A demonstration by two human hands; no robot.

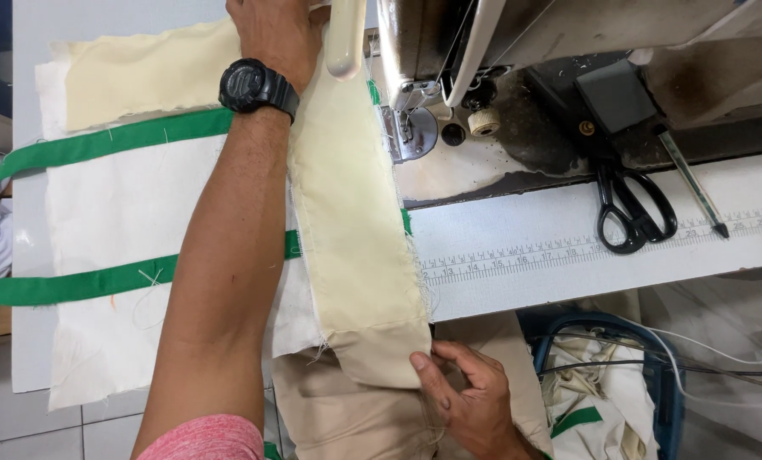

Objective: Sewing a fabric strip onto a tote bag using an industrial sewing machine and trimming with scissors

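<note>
We see our left hand [280, 34] lying flat on a long pale yellow fabric strip [351, 204], fingers out of view past the top edge, so we cannot tell their spread. Our right hand [470, 396] pinches the strip's near end between thumb and fingers [422, 362]. The strip runs away from those fingers to the grey sewing machine [449, 43]. Black scissors [632, 209] lie on the white table [568, 264], well right of both hands.

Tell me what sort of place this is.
Probably a sewing workshop. A grey industrial sewing machine stands on a white table with a printed ruler strip, black-handled scissors lie beside it, and both hands guide a cream fabric strip toward the needle.
</note>
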